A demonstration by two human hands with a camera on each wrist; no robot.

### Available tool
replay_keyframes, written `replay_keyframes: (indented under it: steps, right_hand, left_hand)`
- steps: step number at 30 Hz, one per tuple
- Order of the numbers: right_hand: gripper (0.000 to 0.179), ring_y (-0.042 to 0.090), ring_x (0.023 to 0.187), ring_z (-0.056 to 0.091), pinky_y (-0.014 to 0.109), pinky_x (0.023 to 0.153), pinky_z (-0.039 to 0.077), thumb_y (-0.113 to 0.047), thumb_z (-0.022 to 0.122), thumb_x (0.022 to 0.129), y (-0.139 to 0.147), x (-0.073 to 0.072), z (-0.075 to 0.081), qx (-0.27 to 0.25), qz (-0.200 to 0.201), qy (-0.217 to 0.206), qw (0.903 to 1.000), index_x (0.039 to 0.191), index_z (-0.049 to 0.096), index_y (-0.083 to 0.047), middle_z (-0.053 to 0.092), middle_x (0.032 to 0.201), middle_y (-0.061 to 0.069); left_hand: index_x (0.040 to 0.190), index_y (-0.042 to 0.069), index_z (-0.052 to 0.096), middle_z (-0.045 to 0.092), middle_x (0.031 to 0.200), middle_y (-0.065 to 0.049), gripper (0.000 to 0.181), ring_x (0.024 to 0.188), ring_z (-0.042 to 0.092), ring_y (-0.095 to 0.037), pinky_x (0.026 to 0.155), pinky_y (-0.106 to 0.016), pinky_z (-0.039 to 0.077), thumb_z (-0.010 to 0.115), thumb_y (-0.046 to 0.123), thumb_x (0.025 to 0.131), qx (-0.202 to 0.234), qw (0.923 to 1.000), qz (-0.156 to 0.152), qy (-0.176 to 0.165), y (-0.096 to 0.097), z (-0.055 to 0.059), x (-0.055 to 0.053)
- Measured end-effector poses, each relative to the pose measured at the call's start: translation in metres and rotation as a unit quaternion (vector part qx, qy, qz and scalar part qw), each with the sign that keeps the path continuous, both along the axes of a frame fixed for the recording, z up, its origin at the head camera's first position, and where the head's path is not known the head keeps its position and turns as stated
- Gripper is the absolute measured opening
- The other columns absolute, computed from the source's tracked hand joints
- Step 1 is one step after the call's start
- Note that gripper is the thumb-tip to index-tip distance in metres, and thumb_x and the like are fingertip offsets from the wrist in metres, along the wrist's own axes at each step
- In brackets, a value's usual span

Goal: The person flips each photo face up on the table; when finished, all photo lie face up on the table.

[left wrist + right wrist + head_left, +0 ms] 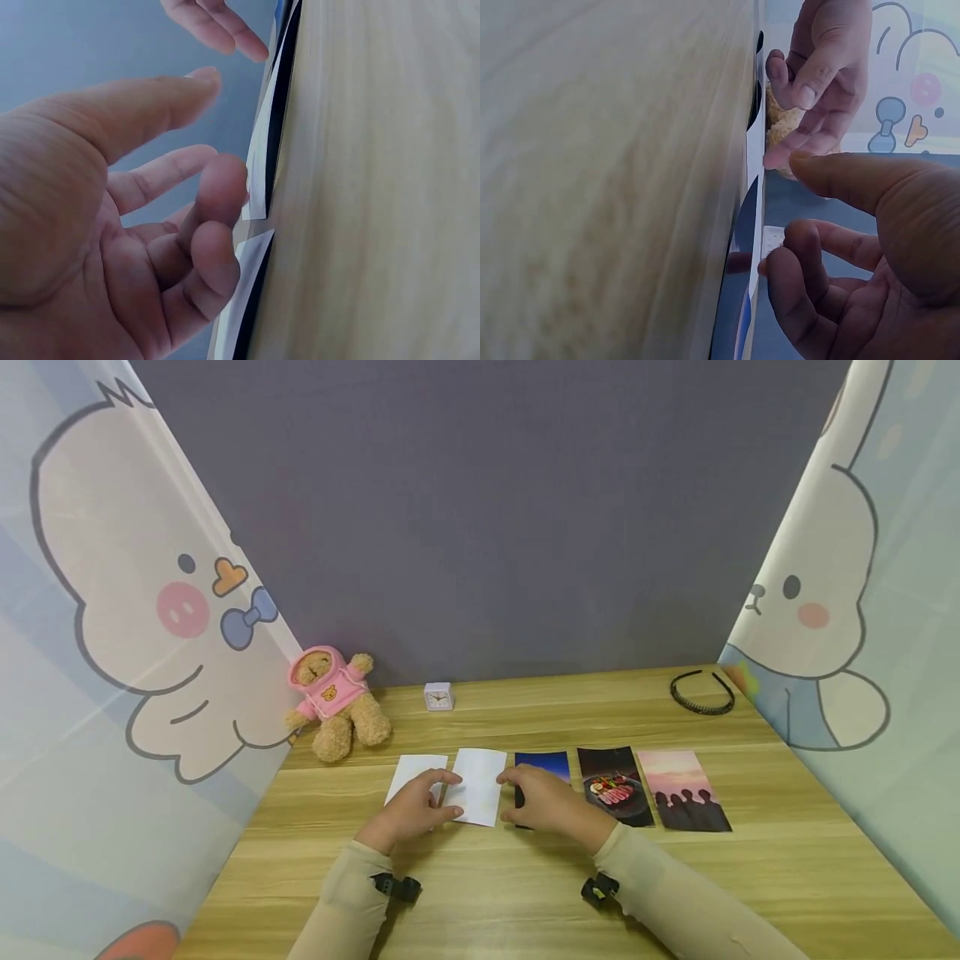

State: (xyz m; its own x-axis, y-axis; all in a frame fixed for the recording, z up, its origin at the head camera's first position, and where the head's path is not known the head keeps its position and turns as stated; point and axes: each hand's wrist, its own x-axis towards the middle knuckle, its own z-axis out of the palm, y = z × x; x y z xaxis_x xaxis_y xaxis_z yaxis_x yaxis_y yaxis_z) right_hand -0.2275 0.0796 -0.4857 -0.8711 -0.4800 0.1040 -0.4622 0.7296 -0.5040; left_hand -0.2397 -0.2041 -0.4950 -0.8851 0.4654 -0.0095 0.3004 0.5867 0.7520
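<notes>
Head view. The left grip (411, 806) and right grip (553, 802) face each other above a desk (480, 893), each wide, thumb parted from bent fingers. A middle white card (477, 785) lies between them, its side edges near the fingertips. An outer white card (412, 768) is partly covered by the left grip, a dark-blue picture (546, 763) by the right. Right of the right grip follow a food picture (615, 787) and a pink-sky picture (682, 789). Beyond the left grip are a teddy bear (341, 702), to its left, and a small clock (438, 697); a headband (701, 702) lies beyond the right grip, to its right.

Left wrist view. Card edges run just beside the left grip's bent fingers; contact cannot be told.

Right wrist view. The right grip's thumb stands clear of its fingers, the left grip opposite.
</notes>
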Motion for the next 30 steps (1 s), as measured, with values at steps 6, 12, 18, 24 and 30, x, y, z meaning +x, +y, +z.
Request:
replay_keyframes:
  steps: [6,12,18,24,30]
  right_hand:
    - [0.057,0.031,0.128,0.061,0.049,0.105,0.05,-0.031,0.089,0.085,-0.0012,0.0008,-0.0007,0.004,0.003,-0.012,0.9999,0.134,0.068,-0.012,0.066,0.136,0.008]
    - [0.056,0.031,0.13,0.06,0.05,0.106,0.048,-0.029,0.09,0.084,-0.0023,0.0024,0.0005,0.003,0.007,-0.017,0.9998,0.133,0.068,-0.013,0.066,0.138,0.009]
    - [0.056,0.03,0.13,0.059,0.048,0.107,0.048,-0.028,0.089,0.085,-0.003,0.004,0.001,0.008,0.006,-0.034,0.9994,0.134,0.068,-0.014,0.064,0.139,0.01]
    - [0.056,0.03,0.13,0.059,0.049,0.108,0.047,-0.029,0.089,0.085,-0.004,0.0078,0.005,0.01,0.007,-0.04,0.9991,0.135,0.067,-0.013,0.063,0.14,0.011]
    - [0.056,0.029,0.129,0.06,0.048,0.107,0.048,-0.027,0.09,0.084,-0.0045,0.0096,0.0056,0.005,0.013,-0.032,0.9994,0.133,0.068,-0.012,0.065,0.138,0.01]
  left_hand:
    - [0.14,0.011,0.061,0.062,0.107,-0.012,0.056,0.056,0.058,-0.012,0.052,-0.031,0.053,0.085,0.023,0.091,-0.015,0.9998,0.01,0.01,0.0007,-0.0024,-0.0006]
    - [0.139,0.011,0.062,0.065,0.1,-0.008,0.053,0.057,0.055,-0.011,0.051,-0.03,0.051,0.083,0.026,0.093,-0.01,0.9999,0.007,0.0,-0.0003,-0.0023,-0.0019]
    - [0.136,0.01,0.064,0.064,0.13,-0.006,0.048,0.057,0.053,-0.01,0.051,-0.029,0.051,0.083,0.022,0.094,0.003,0.9999,0.008,0.007,0.0005,-0.0004,0.0003]
    - [0.133,0.009,0.065,0.062,0.131,-0.007,0.045,0.058,0.058,-0.013,0.053,-0.031,0.053,0.083,0.02,0.093,-0.005,0.9995,0.019,0.024,0.0001,-0.0014,0.0004]
    - [0.131,0.008,0.066,0.064,0.126,-0.008,0.045,0.059,0.06,-0.014,0.052,-0.032,0.054,0.084,0.019,0.092,-0.016,0.9991,0.023,0.033,-0.0004,-0.0043,-0.0013]
